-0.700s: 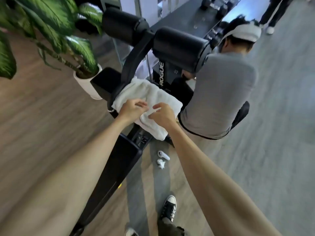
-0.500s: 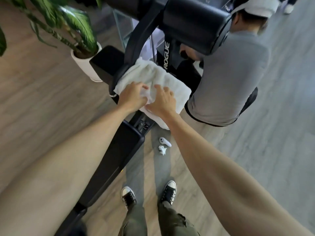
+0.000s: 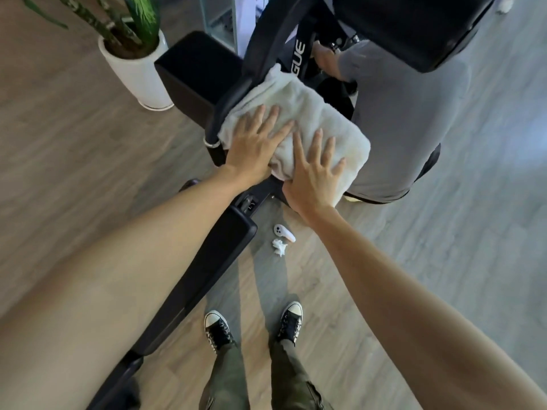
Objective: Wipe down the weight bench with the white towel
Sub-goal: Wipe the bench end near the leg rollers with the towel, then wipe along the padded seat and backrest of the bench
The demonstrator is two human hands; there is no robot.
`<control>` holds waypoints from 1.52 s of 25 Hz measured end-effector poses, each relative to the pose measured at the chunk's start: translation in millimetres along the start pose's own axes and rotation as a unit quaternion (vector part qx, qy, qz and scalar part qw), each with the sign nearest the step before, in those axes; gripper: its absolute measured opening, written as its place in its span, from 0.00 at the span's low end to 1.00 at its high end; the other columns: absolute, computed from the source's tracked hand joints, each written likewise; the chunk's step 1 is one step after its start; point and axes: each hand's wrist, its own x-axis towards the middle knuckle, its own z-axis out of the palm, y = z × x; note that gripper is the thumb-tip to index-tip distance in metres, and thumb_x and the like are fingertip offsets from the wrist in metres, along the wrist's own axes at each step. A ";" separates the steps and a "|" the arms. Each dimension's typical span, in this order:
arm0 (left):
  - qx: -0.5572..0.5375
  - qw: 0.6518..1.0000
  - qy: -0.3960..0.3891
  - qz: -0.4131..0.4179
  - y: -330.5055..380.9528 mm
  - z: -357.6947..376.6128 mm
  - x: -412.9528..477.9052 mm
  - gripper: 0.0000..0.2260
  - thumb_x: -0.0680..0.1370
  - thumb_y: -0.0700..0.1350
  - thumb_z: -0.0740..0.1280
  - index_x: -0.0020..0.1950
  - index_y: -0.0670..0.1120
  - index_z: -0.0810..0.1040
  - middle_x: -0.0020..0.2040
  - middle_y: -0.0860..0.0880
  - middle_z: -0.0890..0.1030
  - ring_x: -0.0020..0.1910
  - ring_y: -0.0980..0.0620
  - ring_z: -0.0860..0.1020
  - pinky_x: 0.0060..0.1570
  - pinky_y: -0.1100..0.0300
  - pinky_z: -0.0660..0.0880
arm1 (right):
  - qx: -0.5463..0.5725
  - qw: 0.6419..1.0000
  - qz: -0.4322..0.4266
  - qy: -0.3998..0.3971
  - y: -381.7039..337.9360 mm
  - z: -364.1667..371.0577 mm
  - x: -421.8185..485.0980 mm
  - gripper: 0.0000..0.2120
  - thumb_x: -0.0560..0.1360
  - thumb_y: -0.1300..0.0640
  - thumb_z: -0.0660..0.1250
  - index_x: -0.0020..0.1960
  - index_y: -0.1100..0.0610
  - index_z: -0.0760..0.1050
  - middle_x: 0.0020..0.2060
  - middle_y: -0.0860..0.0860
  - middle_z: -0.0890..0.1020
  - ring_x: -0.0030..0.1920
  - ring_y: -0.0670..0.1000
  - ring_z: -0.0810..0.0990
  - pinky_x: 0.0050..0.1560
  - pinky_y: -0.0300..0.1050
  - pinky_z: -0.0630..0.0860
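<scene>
The white towel (image 3: pixel 321 113) lies spread over the black seat pad of the weight bench, hiding most of it. My left hand (image 3: pixel 254 149) presses flat on the towel's near left part with fingers spread. My right hand (image 3: pixel 313 179) lies flat on its near right edge, fingers apart too. Neither hand grips the cloth. The bench's long black back pad (image 3: pixel 213 261) runs from below the towel down to the lower left, under my left forearm.
A person in a grey shirt (image 3: pixel 399 128) crouches right behind the bench. A large black roller pad (image 3: pixel 414 28) hangs above. A white plant pot (image 3: pixel 139 75) and a black block (image 3: pixel 195 69) stand left. A white controller (image 3: pixel 282 232) and crumpled tissue (image 3: pixel 279 247) lie on the floor.
Both hands went from pinching the towel's near edge to lying flat and spread on it. The view tilted down, and my shoes came into sight.
</scene>
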 end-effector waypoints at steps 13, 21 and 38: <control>-0.139 0.984 0.003 -0.113 -57.5 -45.8 -194.8 0.31 0.76 0.39 0.72 0.79 0.44 0.67 0.77 0.42 0.71 0.77 0.44 0.68 0.75 0.50 0.64 | 0.178 0.982 -0.043 -0.045 -139.0 -15.9 -128.3 0.38 0.71 0.60 0.63 0.80 0.52 0.57 0.79 0.56 0.63 0.78 0.58 0.61 0.72 0.57 0.64; -0.101 0.916 0.011 -0.387 -123.6 -37.6 -446.5 0.32 0.77 0.42 0.69 0.80 0.48 0.65 0.78 0.47 0.69 0.77 0.45 0.66 0.72 0.51 0.65 | 0.287 0.915 -0.271 -0.087 -306.7 31.5 -246.6 0.32 0.69 0.65 0.64 0.73 0.50 0.69 0.67 0.52 0.78 0.58 0.60 0.81 0.46 0.57 0.80; -0.177 0.770 0.078 -0.608 -213.4 292.6 -839.8 0.30 0.76 0.40 0.65 0.79 0.47 0.66 0.79 0.44 0.67 0.78 0.43 0.64 0.77 0.47 0.59 | 0.129 0.791 -0.576 -0.163 -559.6 373.9 -461.9 0.30 0.71 0.62 0.63 0.73 0.50 0.71 0.68 0.53 0.78 0.68 0.59 0.73 0.70 0.59 0.67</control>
